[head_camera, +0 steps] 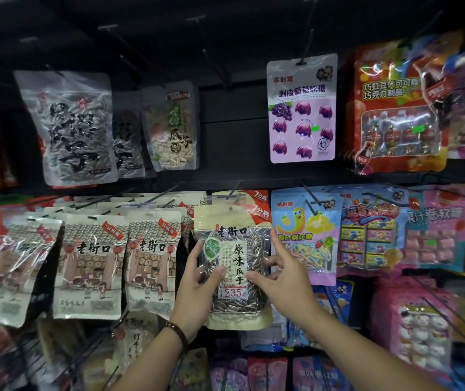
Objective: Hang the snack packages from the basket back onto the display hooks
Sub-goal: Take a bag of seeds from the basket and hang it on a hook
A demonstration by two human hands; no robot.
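A beige sunflower seed package [232,249] with a clear window and a "235" label is held up against the middle row of the display. My left hand [197,289] grips its left edge, thumb on the front. My right hand [279,272] holds its right edge, thumb on the front and index finger raised. The package's top hole sits just below a black display hook [235,190], where similar red-cornered packs hang behind it. No basket is in view.
Beige seed packages [90,266] hang in rows to the left. A blue and yellow gummy pack [306,235] hangs right beside my right hand. A purple grape candy pack [301,108] hangs above, next to several bare hooks [214,63].
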